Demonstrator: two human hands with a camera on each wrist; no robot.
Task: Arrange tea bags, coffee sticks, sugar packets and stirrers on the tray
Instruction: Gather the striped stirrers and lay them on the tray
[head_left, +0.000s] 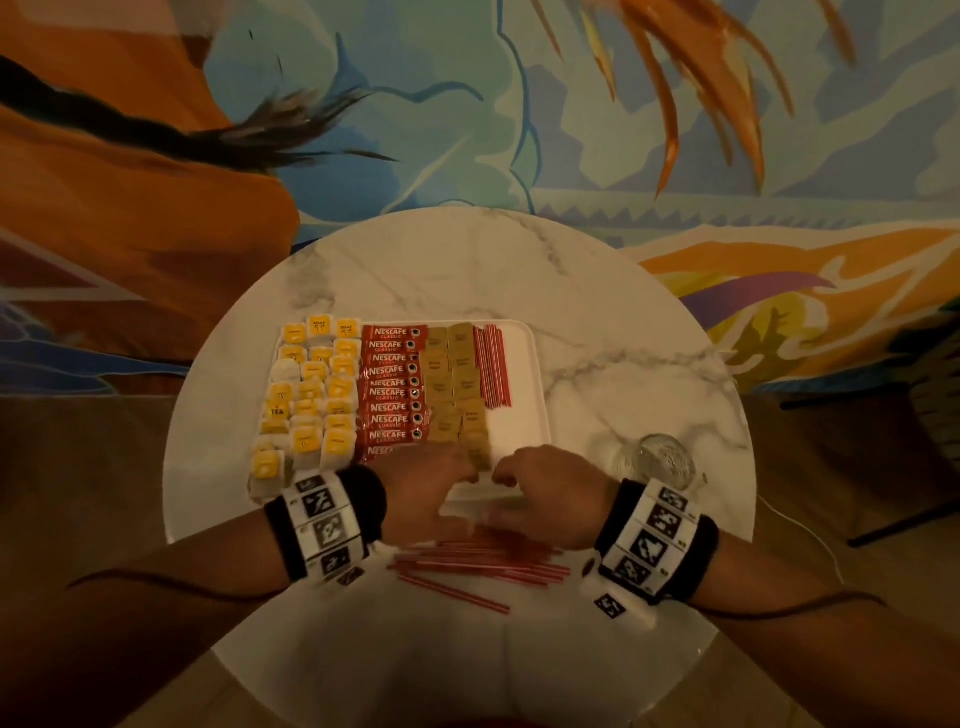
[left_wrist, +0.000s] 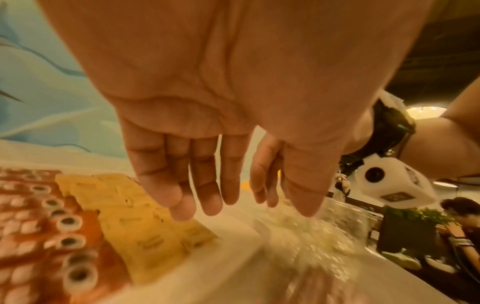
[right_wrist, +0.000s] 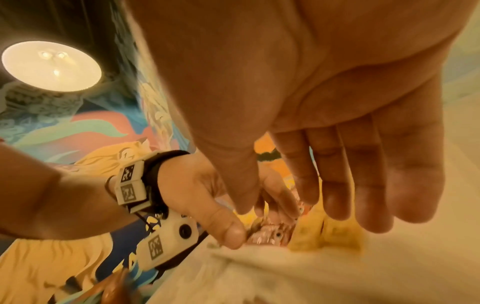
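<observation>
A white tray (head_left: 524, 415) on the round marble table (head_left: 623, 322) holds yellow tea bags (head_left: 311, 395) at its left. Beside them lie red coffee sticks (head_left: 392, 389), then brown sugar packets (head_left: 457, 384), then a row of red stirrers (head_left: 493, 366). More red stirrers (head_left: 483, 566) lie loose on the table in front of the tray, partly under my hands. My left hand (head_left: 447, 483) and right hand (head_left: 524, 478) hover side by side at the tray's near edge, by the nearest sugar packets (left_wrist: 135, 216). Both hang with relaxed fingers (left_wrist: 207, 195) (right_wrist: 337, 195) and hold nothing.
A clear glass (head_left: 665, 460) stands on the table to the right of the tray, close to my right wrist. A thin white cable (head_left: 810, 535) runs off the table's right edge. A painted wall rises behind the table. A person (left_wrist: 462, 226) sits in the background.
</observation>
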